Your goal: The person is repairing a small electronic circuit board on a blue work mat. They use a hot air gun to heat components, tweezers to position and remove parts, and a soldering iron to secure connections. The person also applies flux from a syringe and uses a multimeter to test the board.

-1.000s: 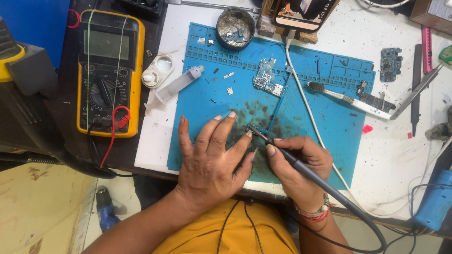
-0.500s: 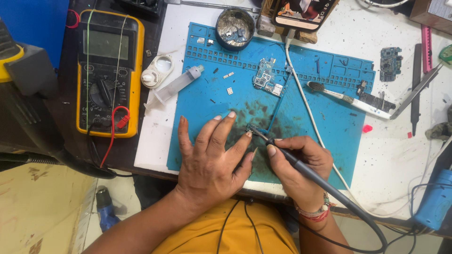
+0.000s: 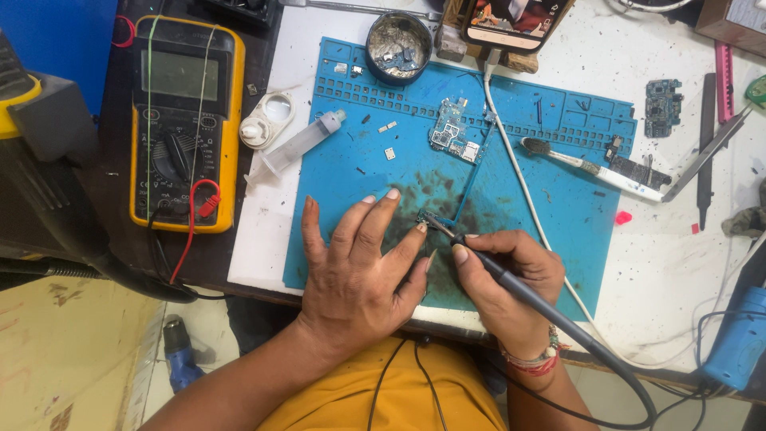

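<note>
The blue repair mat [image 3: 542, 207] covered the bench, its middle smudged dark. The left hand [image 3: 355, 267] lay flat, fingers spread, fingertips pinning a small circuit part [image 3: 423, 219] at the mat's front centre. The right hand [image 3: 507, 275] was closed around a soldering iron [image 3: 511, 283], tip on that part. At the mat's far edge, a round tin [image 3: 398, 46] held grey residue and small board scraps.

Bare forearms, yellow shirt — beaded red wristband [image 3: 533, 361]
</note>
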